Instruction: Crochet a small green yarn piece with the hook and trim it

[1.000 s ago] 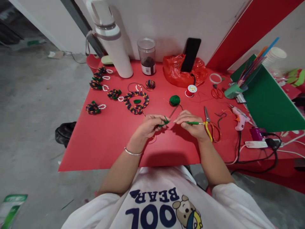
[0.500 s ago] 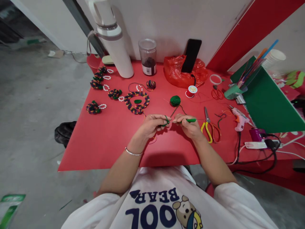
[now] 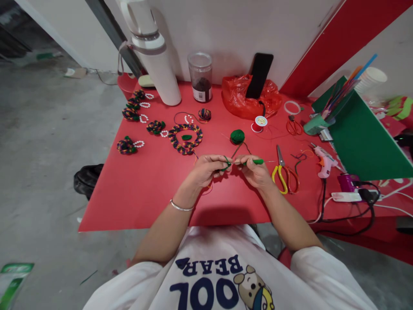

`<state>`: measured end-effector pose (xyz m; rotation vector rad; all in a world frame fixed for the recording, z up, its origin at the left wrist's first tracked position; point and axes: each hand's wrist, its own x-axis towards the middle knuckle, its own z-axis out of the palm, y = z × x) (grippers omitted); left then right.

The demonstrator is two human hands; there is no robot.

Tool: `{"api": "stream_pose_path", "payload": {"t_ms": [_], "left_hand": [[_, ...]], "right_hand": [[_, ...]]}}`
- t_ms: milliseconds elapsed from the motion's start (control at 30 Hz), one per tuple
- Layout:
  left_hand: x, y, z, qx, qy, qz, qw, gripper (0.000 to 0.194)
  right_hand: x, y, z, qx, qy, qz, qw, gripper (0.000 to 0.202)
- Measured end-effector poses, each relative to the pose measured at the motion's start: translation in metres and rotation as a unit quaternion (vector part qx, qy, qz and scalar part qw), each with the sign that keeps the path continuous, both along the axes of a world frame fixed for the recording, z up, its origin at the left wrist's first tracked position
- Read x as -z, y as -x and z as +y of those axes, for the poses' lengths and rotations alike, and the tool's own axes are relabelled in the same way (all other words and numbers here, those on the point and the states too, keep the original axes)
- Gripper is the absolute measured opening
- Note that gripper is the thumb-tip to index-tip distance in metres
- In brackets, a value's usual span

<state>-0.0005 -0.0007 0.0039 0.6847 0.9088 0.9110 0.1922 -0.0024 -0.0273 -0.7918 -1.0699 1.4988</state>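
My left hand (image 3: pixel 209 168) is closed in a pinch on green yarn (image 3: pixel 227 163), with a loop of it round the fingers. Close beside it, my right hand (image 3: pixel 254 168) grips a crochet hook with a green handle (image 3: pixel 258 162); its tip reaches the yarn at my left fingertips. Just beyond both hands lies a green yarn ball (image 3: pixel 237 136), with strands running down to them. Left of it rests a multicoloured crocheted strip (image 3: pixel 172 140) curved round a small green piece (image 3: pixel 186 137). Several multicoloured crocheted pieces with white bead loops (image 3: pixel 126 146) lie farther left.
On the red table (image 3: pixel 129 193), a white bottle (image 3: pixel 158 64), a clear jar (image 3: pixel 200 77) and a phone (image 3: pixel 260 75) on a red bag (image 3: pixel 235 97) stand behind. Scissors (image 3: pixel 279 172), a pink glue gun (image 3: pixel 324 161) and a power strip (image 3: pixel 346 196) lie to the right.
My right hand and the crochet hook have shifted slightly left, closer to my left fingertips. The loop at my left fingers has changed shape a little.
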Motion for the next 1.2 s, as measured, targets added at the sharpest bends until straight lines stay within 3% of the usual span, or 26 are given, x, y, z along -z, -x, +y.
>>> {"api": "stream_pose_path", "payload": {"t_ms": [100,233,333,567,767,933,1200], "left_hand": [[-0.001,-0.002,-0.001,-0.005,0.002,0.007,1.000,0.018],[0.002,-0.006,-0.003,0.007,-0.002,0.019,1.000,0.022],[0.006,-0.010,-0.004,0.000,-0.015,0.027,1.000,0.025],[0.002,-0.014,-0.006,-0.063,-0.049,0.026,0.996,0.035],[-0.002,-0.012,-0.004,-0.058,-0.030,0.009,0.998,0.031],[-0.001,-0.012,-0.004,-0.047,-0.028,0.025,0.998,0.039],[0.000,-0.012,-0.006,-0.045,-0.056,0.065,0.995,0.036]], "right_hand": [[0.003,0.002,-0.001,0.022,-0.069,-0.052,0.996,0.028],[-0.005,0.004,-0.003,0.035,-0.189,-0.176,0.965,0.021],[-0.012,0.003,-0.004,0.049,-0.225,-0.215,0.949,0.020],[-0.008,-0.001,-0.001,0.072,-0.202,-0.209,0.954,0.020],[-0.004,-0.001,0.000,0.066,-0.209,-0.189,0.957,0.015],[-0.002,-0.002,-0.001,0.076,-0.199,-0.196,0.957,0.015],[0.000,-0.004,-0.001,0.089,-0.173,-0.221,0.956,0.022]]}}
